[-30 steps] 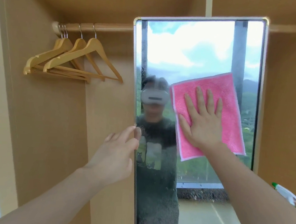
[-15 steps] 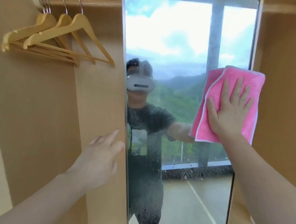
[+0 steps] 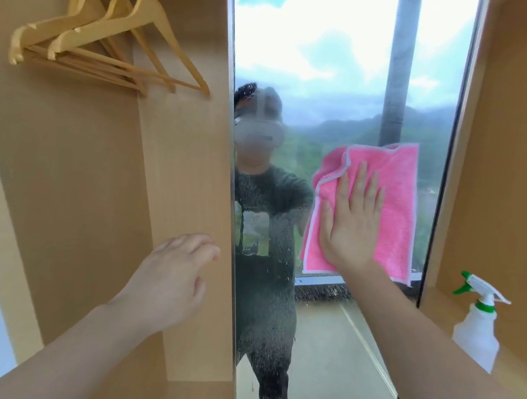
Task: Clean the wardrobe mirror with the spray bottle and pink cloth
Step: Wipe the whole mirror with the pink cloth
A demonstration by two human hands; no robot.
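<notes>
Nearest, left of the mirror [image 3: 321, 349], the left hand [image 3: 170, 283] hovers loosely curled, holding nothing. Right of the mirror, the spray bottle [image 3: 478, 329] stands on a shelf [image 3: 514, 384]. On the mirror's glass, the right hand [image 3: 350, 220] presses the pink cloth [image 3: 393, 211] with flat fingers [image 3: 361, 183]. The cloth looks soft and light, best held under a spread palm. Droplets blur the glass's lower left; its top and bottom are cut off.

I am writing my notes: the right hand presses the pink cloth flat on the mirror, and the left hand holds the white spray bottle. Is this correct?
Not quite. In the head view the left hand holds nothing; it hovers near the mirror's left edge. The white spray bottle with green trigger stands on a shelf. The right hand does press the pink cloth.
</notes>
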